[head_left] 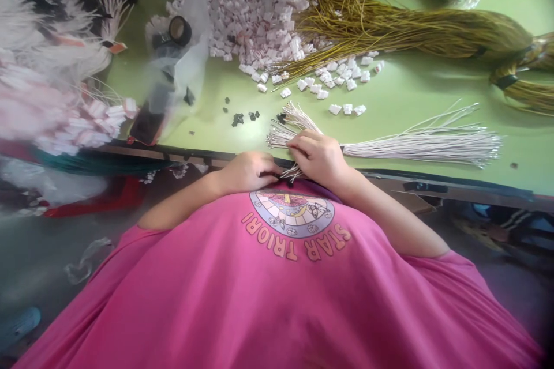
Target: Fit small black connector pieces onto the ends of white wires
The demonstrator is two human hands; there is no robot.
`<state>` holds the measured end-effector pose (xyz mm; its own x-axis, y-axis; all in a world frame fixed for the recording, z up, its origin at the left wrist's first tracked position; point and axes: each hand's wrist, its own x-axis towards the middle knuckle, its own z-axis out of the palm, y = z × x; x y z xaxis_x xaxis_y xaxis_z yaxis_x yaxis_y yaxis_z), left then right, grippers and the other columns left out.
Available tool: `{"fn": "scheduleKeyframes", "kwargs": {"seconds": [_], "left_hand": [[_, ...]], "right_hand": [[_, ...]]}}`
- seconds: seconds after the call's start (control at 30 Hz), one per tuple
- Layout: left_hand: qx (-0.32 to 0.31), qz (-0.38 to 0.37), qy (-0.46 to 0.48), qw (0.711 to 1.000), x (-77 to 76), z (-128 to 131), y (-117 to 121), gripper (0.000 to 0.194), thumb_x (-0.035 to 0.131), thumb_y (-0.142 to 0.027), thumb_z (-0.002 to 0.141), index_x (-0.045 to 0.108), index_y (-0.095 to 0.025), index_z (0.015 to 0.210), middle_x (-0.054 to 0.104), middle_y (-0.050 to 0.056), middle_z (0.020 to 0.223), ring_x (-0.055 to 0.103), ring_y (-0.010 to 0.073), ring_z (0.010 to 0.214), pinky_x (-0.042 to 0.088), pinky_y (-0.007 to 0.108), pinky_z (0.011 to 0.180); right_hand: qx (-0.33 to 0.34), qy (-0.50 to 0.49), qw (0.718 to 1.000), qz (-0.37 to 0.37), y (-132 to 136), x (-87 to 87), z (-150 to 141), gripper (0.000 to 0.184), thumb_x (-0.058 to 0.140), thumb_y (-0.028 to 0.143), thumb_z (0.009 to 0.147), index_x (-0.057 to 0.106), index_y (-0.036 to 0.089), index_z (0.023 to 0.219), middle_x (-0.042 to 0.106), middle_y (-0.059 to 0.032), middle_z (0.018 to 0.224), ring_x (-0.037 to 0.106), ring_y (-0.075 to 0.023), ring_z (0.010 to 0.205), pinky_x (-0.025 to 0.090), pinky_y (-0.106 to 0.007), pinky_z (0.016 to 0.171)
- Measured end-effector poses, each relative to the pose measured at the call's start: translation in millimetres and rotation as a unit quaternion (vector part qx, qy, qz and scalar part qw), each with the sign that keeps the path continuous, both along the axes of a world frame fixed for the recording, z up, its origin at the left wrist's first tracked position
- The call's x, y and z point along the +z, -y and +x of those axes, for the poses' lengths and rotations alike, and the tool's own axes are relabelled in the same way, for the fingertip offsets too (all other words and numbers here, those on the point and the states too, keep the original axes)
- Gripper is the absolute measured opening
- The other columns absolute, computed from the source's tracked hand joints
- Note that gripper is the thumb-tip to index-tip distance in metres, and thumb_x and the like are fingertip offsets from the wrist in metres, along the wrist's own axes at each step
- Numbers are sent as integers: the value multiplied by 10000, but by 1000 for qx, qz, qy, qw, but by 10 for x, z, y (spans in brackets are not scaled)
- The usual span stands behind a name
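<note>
At the green table's near edge, my right hand (319, 157) rests closed on the left end of a bundle of thin white wires (415, 145) that fans out to the right. A few wire ends poke out under its fingers. My left hand (249, 170) lies just left of it at the table edge, fingers curled and touching those same wire ends. Whether it grips any is hidden. Both hands sit right above my pink shirt.
A heap of small white connectors (259, 20) lies at the back centre, with loose ones (346, 108) nearer. Yellow wire bundles (411, 29) stretch along the back right. A black tape roll (179, 30) and plastic bag sit at left, finished white harnesses (52, 98) beyond.
</note>
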<state>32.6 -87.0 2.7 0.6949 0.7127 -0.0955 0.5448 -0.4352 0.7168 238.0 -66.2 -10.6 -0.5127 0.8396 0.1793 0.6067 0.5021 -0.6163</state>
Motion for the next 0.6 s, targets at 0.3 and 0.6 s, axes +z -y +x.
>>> {"fn": "scheduleKeyframes", "kwargs": {"seconds": [0.3,0.6], "left_hand": [[81,42,-23,996,52,-207,-73,251,532,-337,880,695,-207,1020,686,71,945,622,185,855,483,326,802],[339,108,-147,923,-128,-635,-497,229,676,-277,760,630,-175,960,595,74,967,562,199,854,451,347,829]], "right_hand": [[6,292,952,88,26,114,-207,258,366,104,865,622,123,839,604,-128,804,453,-138,613,203,-305,507],[26,297,953,47,34,110,-203,222,386,142,861,606,122,874,582,-142,911,476,-149,620,164,-306,483]]}}
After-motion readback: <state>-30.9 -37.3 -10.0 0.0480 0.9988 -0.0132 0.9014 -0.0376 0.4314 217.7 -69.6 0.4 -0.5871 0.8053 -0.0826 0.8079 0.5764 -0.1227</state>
